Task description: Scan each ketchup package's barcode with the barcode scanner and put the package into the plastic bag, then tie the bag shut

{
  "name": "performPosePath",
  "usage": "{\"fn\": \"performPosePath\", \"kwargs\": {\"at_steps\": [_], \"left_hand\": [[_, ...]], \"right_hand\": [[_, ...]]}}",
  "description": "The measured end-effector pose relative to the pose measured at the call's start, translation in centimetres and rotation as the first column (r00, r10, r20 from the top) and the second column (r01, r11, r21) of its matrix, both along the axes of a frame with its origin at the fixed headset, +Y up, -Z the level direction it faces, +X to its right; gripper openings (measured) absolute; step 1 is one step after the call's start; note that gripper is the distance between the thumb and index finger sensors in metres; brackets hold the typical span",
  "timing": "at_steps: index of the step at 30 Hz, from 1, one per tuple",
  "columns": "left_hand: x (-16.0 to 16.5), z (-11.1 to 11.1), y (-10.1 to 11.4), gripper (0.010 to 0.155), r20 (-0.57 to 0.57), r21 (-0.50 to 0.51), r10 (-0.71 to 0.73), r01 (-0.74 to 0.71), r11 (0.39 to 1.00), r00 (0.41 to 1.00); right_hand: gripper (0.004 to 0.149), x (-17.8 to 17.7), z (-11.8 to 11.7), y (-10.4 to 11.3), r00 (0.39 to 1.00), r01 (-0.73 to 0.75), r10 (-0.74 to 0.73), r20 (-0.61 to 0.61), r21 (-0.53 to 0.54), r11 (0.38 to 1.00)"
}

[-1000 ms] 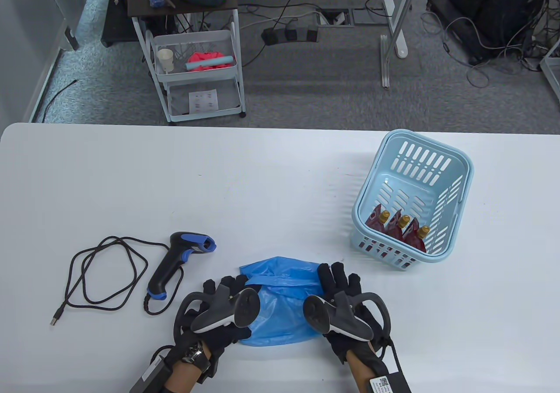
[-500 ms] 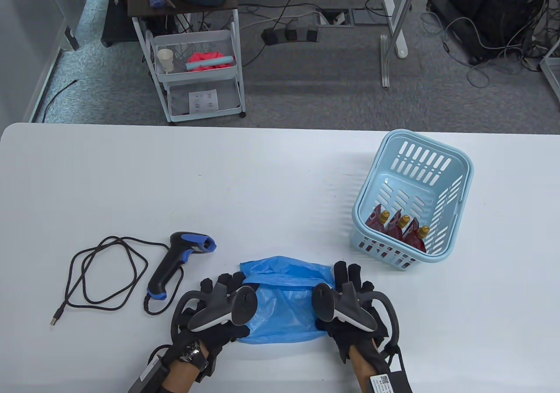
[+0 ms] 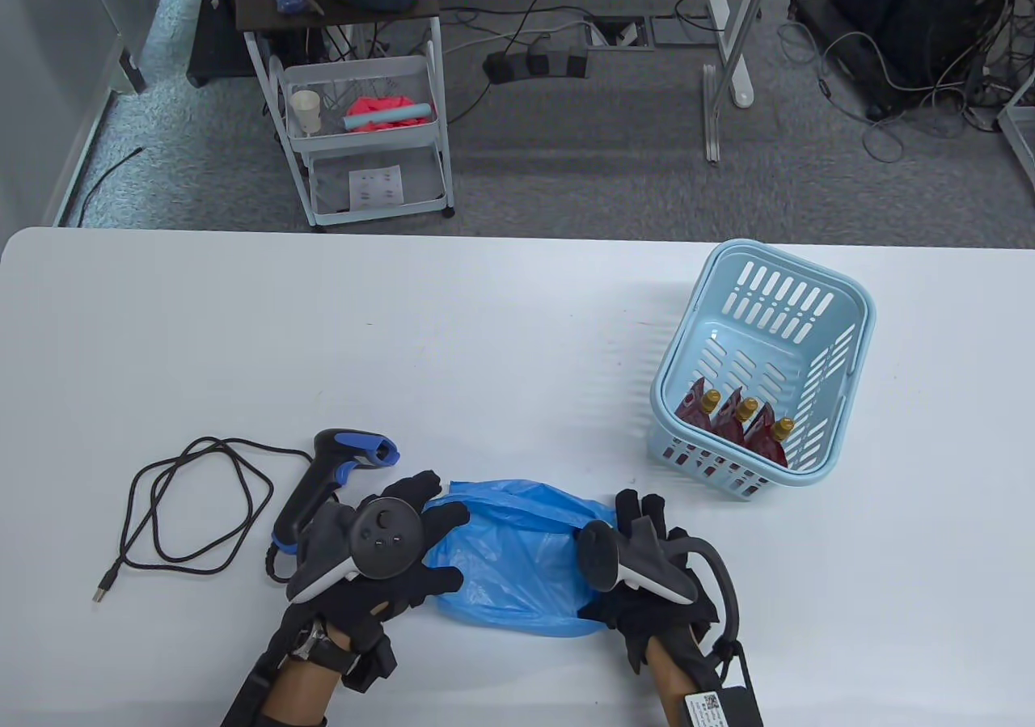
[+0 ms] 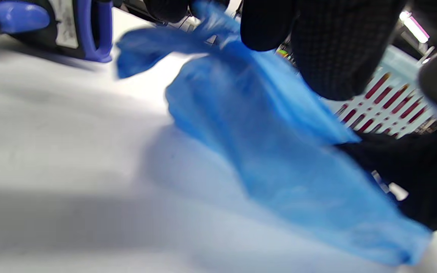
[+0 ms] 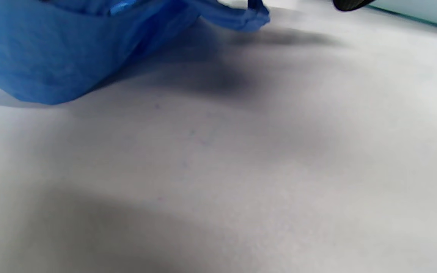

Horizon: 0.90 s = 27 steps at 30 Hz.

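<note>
Blue plastic bag (image 3: 517, 565) lies crumpled on the white counter (image 3: 485, 339) near its front edge, between the two gloved hands. From the table view, the left hand (image 3: 380, 549) rests on the bag's left side with fingers spread over the film; whether its grip pinches the plastic there I cannot tell from this angle. The right hand (image 3: 647, 565) sits at the bag's right edge, fingers curled into the film. Just left of the left hand lies the black-and-blue barcode scanner (image 3: 327, 476), its dark cable (image 3: 186, 509) looped farther left. Well apart, toward the right, stands a pale blue basket (image 3: 841, 403) with three red ketchup packages (image 3: 732, 424) upright in its near end.

Left wrist view: blurred, yet black fingertips (image 4: 328, 49) pinch a fold of the bag (image 4: 279, 151) lifted off the counter; the scanner (image 4: 51, 26) shows top left, the basket (image 4: 393, 110) behind.

Right wrist view: the bag (image 5: 70, 49) fills the upper left over bare counter (image 5: 241, 170); that hand's grip stays out of sight here
</note>
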<state>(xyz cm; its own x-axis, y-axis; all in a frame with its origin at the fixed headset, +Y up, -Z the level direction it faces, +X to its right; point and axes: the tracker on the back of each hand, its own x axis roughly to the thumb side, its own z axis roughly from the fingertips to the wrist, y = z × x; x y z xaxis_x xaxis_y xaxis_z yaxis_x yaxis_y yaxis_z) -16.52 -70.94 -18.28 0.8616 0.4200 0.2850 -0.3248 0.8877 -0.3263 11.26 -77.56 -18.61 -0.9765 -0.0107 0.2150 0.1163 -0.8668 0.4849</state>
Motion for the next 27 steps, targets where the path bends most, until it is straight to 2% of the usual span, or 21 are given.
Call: {"fn": "performPosePath", "kwargs": {"at_steps": [3,6,10,13,15,16,17,19,20,22,23,27], "left_hand": [[0.7,0.6,1.3,0.067,0.02,0.066,-0.023,0.021,0.998,1.0],[2.5,1.4,1.2,0.054,0.064,0.129,-0.13,0.121,0.984,0.989],[5.5,2.0,-1.6,0.042,0.093,0.185,-0.397,0.376,0.908,0.913],[6.5,1.8,-4.0,0.041,0.049,0.224,-0.51,0.489,0.843,0.859],[6.4,1.7,-4.8,0.041,-0.002,0.247,-0.539,0.523,0.816,0.842],[6.3,1.6,-5.0,0.043,-0.02,0.255,-0.543,0.53,0.809,0.839],[6.1,1.3,-5.3,0.049,-0.023,0.222,-0.567,0.557,0.8,0.823],[5.6,0.9,-5.9,0.061,-0.022,0.173,-0.561,0.556,0.813,0.827],[5.0,0.4,-6.2,0.067,-0.005,0.098,-0.54,0.538,0.837,0.842],[4.4,-0.1,-6.4,0.083,0.004,0.012,-0.455,0.454,0.891,0.891],[4.1,-0.2,-6.5,0.088,0.01,-0.011,-0.441,0.441,0.897,0.897],[3.9,-0.3,-6.5,0.098,0.042,-0.07,-0.431,0.433,0.899,0.901]], "right_hand": [[0.098,0.0,0.0,0.0,1.0,0.004,-0.004,-0.002,-0.006,1.0],[0.098,-0.2,0.3,-0.1,1.0,-0.004,0.004,-0.017,-0.011,1.0],[0.098,-0.6,0.9,0.0,0.998,-0.029,0.028,-0.062,-0.013,0.999],[0.099,-0.8,1.4,0.0,0.994,-0.055,0.053,-0.098,-0.011,0.998],[0.1,-1.0,1.8,0.0,0.99,-0.069,0.066,-0.125,-0.018,0.997],[0.1,-1.0,1.9,0.0,0.988,-0.08,0.077,-0.133,-0.023,0.996],[0.101,-1.1,2.1,0.1,0.984,-0.104,0.1,-0.15,-0.017,0.994],[0.104,-1.1,2.1,0.1,0.979,-0.123,0.118,-0.164,-0.022,0.992],[0.106,-1.1,2.1,0.0,0.977,-0.145,0.137,-0.161,-0.044,0.988],[0.112,-1.0,2.1,0.0,0.976,-0.155,0.145,-0.164,-0.051,0.987],[0.114,-1.0,2.0,0.0,0.976,-0.155,0.144,-0.164,-0.053,0.987],[0.114,-0.7,1.5,0.5,0.979,-0.149,0.144,-0.146,-0.019,0.989]]}}
